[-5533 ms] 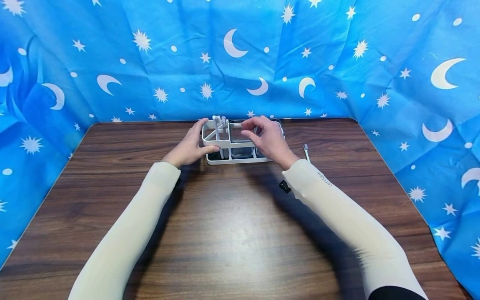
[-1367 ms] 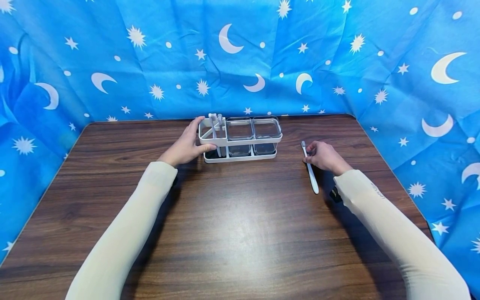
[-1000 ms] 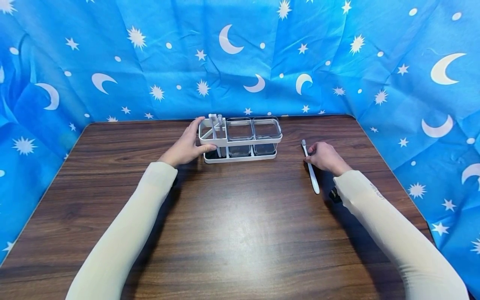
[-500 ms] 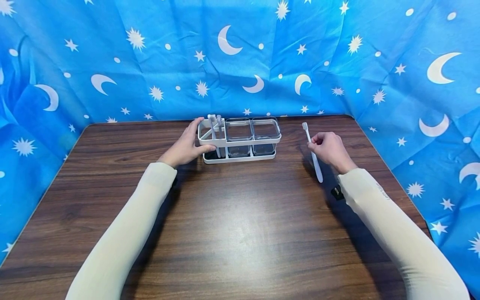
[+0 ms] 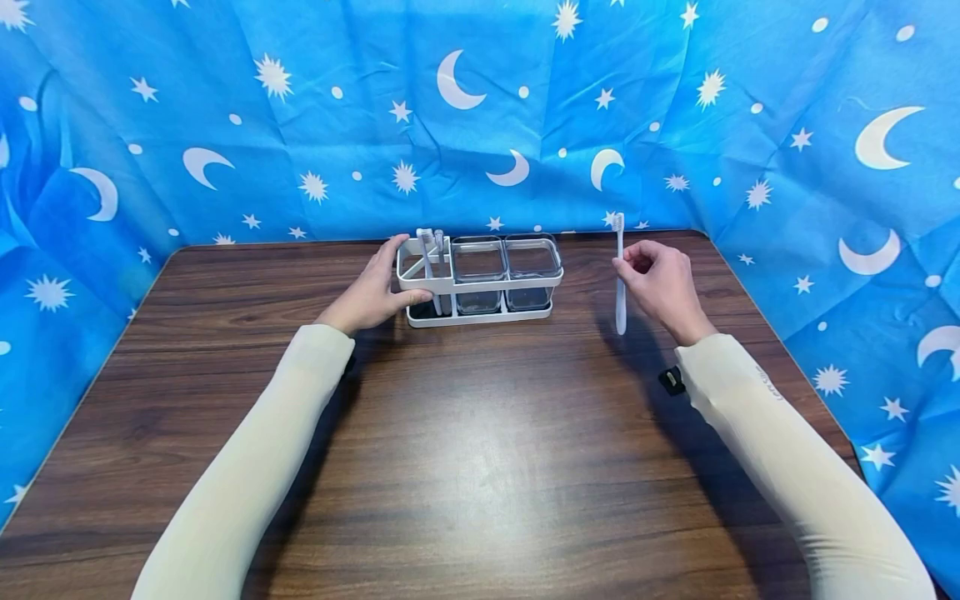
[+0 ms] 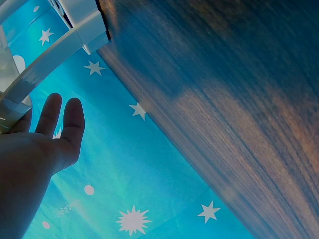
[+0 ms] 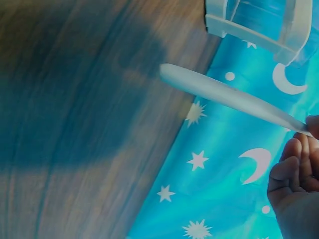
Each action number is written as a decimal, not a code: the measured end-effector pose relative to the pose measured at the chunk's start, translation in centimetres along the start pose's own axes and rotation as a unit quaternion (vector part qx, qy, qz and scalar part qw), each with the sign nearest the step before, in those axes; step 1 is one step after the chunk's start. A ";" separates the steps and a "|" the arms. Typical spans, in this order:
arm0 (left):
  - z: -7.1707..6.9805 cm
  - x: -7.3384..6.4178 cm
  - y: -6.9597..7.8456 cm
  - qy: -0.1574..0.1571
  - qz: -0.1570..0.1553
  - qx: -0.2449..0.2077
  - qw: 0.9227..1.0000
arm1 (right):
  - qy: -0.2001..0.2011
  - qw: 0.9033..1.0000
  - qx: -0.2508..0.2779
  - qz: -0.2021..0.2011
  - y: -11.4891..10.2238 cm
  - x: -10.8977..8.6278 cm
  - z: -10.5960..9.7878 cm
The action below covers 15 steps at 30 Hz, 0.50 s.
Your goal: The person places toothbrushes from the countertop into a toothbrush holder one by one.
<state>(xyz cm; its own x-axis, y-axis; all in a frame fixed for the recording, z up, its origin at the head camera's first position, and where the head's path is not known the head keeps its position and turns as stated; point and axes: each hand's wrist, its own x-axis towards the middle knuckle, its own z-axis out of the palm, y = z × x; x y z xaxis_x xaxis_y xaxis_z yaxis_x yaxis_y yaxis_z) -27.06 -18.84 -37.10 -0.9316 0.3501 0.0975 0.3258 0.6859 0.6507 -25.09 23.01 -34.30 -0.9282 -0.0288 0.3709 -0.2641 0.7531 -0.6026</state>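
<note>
A white toothbrush (image 5: 620,283) stands nearly upright in my right hand (image 5: 663,283), pinched between thumb and fingers with its bristles up. In the right wrist view the handle (image 7: 224,94) points away from the fingers, above the table. My left hand (image 5: 371,287) holds the left end of a white toothbrush holder (image 5: 502,285), thumb across the front and fingers behind. Two toothbrushes (image 5: 431,258) stand in its divided left section. Two clear cups (image 5: 480,260) sit side by side in its other sections. The left wrist view shows part of the holder's frame (image 6: 45,62).
The holder stands near the back edge of a dark wooden table (image 5: 480,467). A blue curtain (image 5: 315,125) with moons and stars hangs right behind and along both sides.
Earlier the right hand was over the holder, then at the toothbrush lying on the table. It has since lifted that brush and turned it upright. The left hand keeps its place.
</note>
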 end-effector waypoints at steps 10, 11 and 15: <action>-0.1 -0.1 0.0 -0.001 0.002 -0.001 1.000 | 0.046 0.997 0.040 -0.055 -1.6 0.1 -0.2; -0.1 -0.1 0.0 -0.001 0.003 -0.001 1.000 | 0.047 0.996 0.042 -0.059 -1.7 0.1 -0.2; 0.0 0.0 0.0 -0.002 0.003 0.000 1.000 | 0.051 0.995 0.048 -0.074 -1.9 0.1 -0.3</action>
<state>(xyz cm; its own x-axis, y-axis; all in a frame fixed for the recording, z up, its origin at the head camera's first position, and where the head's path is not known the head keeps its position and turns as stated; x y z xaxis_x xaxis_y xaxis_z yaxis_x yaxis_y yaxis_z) -27.03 -18.88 -37.13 -0.9290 0.3565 0.0993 0.3317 0.6834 0.6503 -24.62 21.76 -32.95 -0.8470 -0.0644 0.5277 -0.4250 0.6784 -0.5993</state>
